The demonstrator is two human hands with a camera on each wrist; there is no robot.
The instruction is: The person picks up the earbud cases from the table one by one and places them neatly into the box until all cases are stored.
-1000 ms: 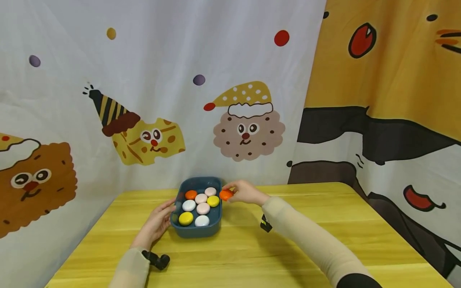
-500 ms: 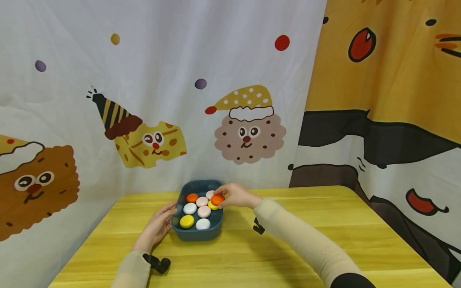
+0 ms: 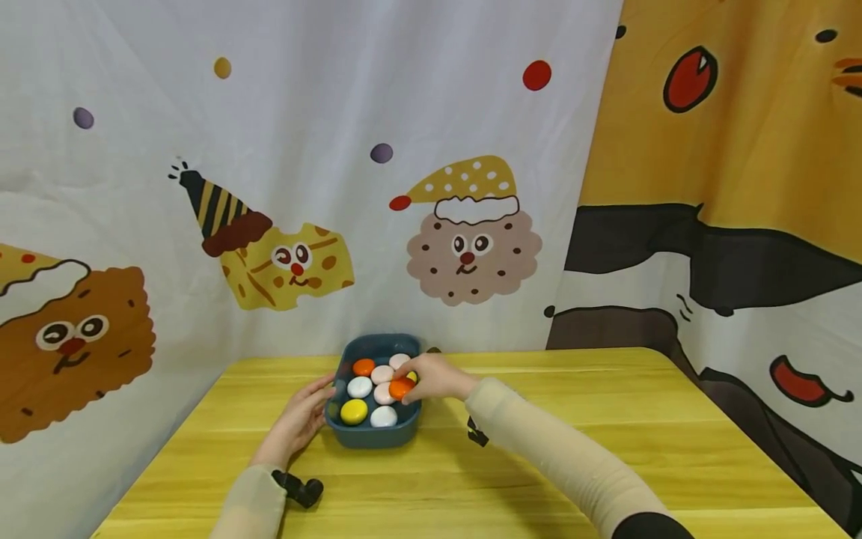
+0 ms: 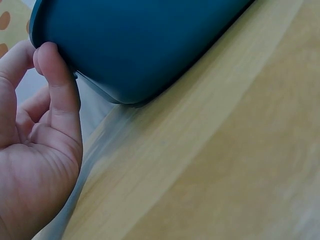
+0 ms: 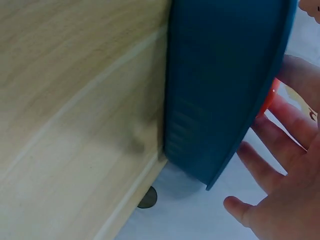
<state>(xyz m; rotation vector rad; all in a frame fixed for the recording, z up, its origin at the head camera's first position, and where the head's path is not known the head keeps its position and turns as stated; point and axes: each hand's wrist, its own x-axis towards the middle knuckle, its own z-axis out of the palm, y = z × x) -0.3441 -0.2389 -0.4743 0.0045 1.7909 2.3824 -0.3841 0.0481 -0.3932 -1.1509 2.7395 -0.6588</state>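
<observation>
A dark blue box (image 3: pixel 373 439) with rounded corners stands on the table. It holds several smooth round pieces, among them a white piece (image 3: pixel 384 416), a yellow piece (image 3: pixel 353 412), a pale pink piece (image 3: pixel 382 374) and an orange piece (image 3: pixel 364 367). My left hand (image 3: pixel 299 421) holds the box's left rim, its thumb (image 4: pixel 57 75) against the outer wall. Over the right side of the box, my right hand (image 3: pixel 436 376) pinches another orange piece (image 3: pixel 401 388), which overlaps the pink and yellow pieces below. In the right wrist view the box wall (image 5: pixel 220 85) hides most of that piece.
The wooden table (image 3: pixel 525 464) extends to both sides and in front of the box. Close behind its back edge hangs a white curtain (image 3: pixel 323 97) with cartoon prints, and a yellow printed part (image 3: pixel 774 150) hangs at the right.
My right hand has carried the orange piece from outside the right rim to the left, over the box, and a little nearer. The left hand has stayed at the rim.
</observation>
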